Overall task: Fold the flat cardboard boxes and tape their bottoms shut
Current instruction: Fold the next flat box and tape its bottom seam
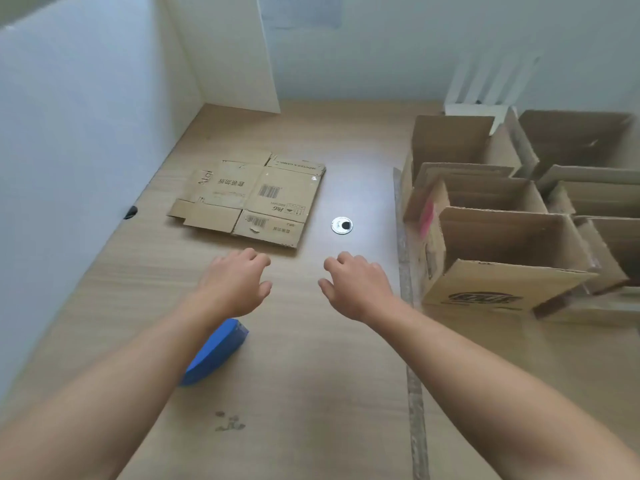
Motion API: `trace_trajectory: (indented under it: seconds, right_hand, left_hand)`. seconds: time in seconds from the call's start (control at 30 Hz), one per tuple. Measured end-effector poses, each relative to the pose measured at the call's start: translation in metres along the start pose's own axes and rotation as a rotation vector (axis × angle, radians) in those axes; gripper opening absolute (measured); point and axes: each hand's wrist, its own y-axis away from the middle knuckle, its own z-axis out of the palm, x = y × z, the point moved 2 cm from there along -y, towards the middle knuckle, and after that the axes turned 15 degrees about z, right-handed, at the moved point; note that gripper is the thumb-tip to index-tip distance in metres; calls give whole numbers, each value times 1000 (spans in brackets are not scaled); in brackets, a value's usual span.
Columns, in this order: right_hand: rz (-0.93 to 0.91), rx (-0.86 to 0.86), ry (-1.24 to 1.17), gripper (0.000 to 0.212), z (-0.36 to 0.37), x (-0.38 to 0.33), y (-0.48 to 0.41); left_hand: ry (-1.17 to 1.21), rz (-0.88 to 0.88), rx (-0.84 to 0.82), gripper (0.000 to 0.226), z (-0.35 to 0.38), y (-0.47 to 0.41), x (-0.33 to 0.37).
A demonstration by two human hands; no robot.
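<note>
Reaching for next flat box.
I'm extending left hand [239, 285] and right hand [356, 287], both empty, fingers loosely spread, toward flat box [247, 199] lying just ahead on table [311, 375]; folded boxes [502, 237] are parked right, clearing workspace.

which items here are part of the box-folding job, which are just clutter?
Job:
- flat cardboard box
- folded boxes, far right
- blue tape dispenser, under left forearm
- left hand and right hand, both empty

Just there:
- round metal grommet in the table
- paper sign on wall
</note>
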Motion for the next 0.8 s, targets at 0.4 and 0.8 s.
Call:
trace_trajectory:
  seconds: [0.4, 0.8]
  right_hand:
    - [288, -125, -85, 37, 42, -124, -135]
    - [911, -64, -842, 72, 73, -107, -220]
  left_hand:
    - [39, -28, -40, 41, 10, -51, -203]
    - [603, -240, 159, 64, 58, -139, -287]
